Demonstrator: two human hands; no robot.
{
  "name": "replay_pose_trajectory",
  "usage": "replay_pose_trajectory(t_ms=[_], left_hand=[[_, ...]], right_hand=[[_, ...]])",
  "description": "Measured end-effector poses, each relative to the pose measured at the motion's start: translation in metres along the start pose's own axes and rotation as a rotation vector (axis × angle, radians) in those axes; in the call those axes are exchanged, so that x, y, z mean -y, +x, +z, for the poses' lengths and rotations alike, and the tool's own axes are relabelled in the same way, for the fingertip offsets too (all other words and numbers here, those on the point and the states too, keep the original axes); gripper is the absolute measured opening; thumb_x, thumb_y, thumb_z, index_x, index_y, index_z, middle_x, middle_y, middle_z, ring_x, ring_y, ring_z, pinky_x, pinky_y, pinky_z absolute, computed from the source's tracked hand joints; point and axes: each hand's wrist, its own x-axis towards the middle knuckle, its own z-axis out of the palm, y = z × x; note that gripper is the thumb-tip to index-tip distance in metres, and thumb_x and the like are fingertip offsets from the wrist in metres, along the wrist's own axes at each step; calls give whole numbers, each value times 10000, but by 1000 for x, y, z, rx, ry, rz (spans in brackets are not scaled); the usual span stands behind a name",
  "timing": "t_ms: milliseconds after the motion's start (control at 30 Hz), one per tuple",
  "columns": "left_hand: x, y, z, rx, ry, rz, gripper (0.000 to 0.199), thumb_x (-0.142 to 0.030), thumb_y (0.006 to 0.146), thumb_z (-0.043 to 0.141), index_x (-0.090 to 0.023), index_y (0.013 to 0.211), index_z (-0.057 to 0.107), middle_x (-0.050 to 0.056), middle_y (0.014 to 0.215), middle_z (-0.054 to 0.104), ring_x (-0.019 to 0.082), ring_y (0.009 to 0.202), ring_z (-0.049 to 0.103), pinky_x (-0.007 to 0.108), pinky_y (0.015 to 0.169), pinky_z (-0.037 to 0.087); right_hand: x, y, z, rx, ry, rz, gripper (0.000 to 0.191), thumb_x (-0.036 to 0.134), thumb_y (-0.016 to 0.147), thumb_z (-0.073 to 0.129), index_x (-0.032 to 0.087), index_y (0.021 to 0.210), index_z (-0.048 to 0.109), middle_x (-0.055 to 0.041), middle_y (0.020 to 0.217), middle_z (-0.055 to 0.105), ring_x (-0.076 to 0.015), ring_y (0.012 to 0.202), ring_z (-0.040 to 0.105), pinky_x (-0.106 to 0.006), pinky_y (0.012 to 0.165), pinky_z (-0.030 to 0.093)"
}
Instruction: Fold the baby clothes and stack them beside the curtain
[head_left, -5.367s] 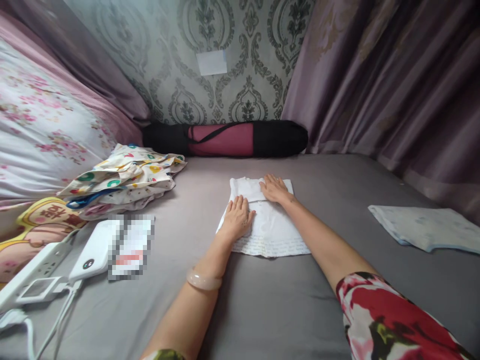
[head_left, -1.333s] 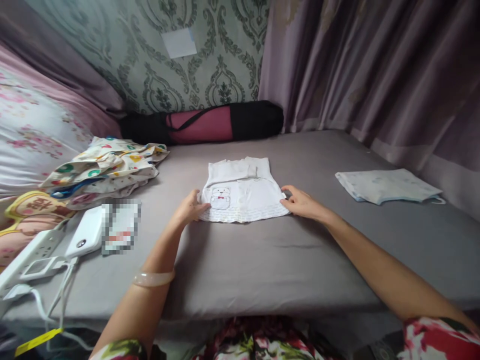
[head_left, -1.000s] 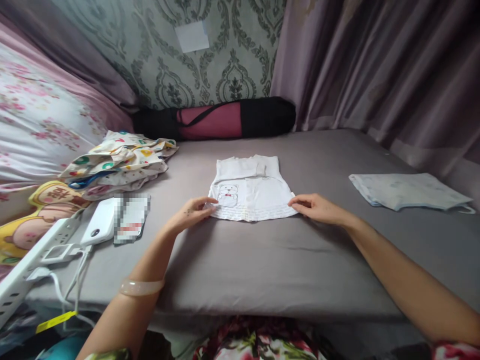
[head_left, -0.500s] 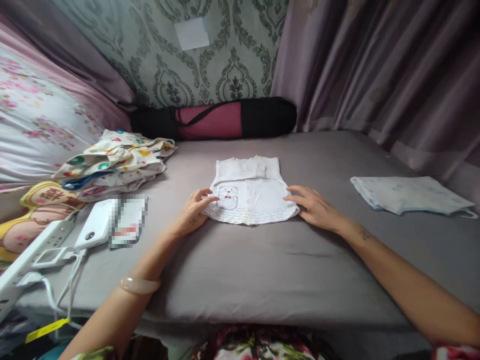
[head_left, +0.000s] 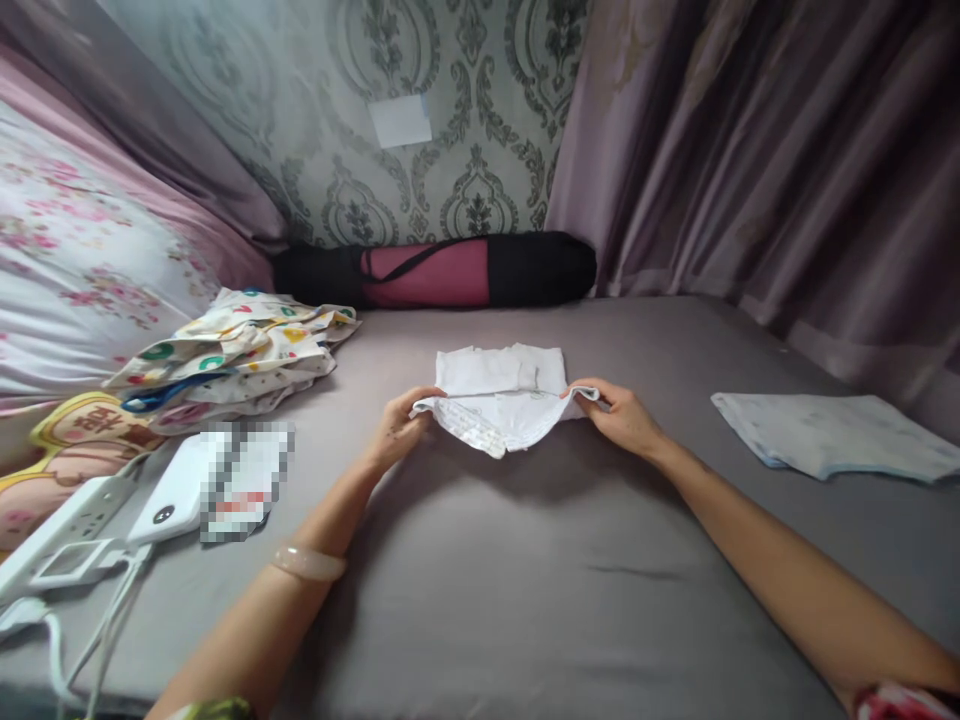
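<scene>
A small white garment [head_left: 501, 372] lies on the grey bed sheet [head_left: 525, 580], its sleeves folded across. Its printed hem is lifted at both sides and sags in the middle. At the hem's left corner my left hand [head_left: 401, 425] is closed on the cloth, thumb underneath. My right hand [head_left: 619, 415] pinches the right corner, where the edge curls over the fingers. The bear print seen on the front is now mostly hidden by the raised hem.
Patterned clothes [head_left: 240, 345] are heaped at the left, near a white power bank [head_left: 176, 490] and a power strip [head_left: 67, 520] with cables. A folded pale cloth [head_left: 840, 435] lies right. A black and maroon bag [head_left: 435, 272] lies along the wall.
Both hands have closed on the hem's corners and raised them off the sheet, away from me. The lower front has bent upward. The view has tilted up slightly.
</scene>
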Motion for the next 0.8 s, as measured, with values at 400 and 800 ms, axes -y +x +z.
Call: replay_pose_trajectory(t_ms=[400, 800], left_hand=[[13, 61, 36, -284, -76, 50, 297, -233, 758, 459, -165, 966, 659, 13, 833, 657, 139, 755, 576, 224, 693, 428], [42, 112, 50, -316, 330, -302, 224, -253, 826, 483, -140, 872, 672, 68, 783, 680, 201, 775, 622, 257, 653, 428]], right_hand=[[-21, 62, 21, -212, 26, -15, 400, 523, 895, 473, 190, 1033, 645, -75, 935, 704, -222, 879, 647, -324, 793, 496], [-52, 108, 42, -142, -453, 375, 291, 282, 906, 429, 148, 989, 673, -119, 893, 712, -230, 825, 648, -290, 725, 454]])
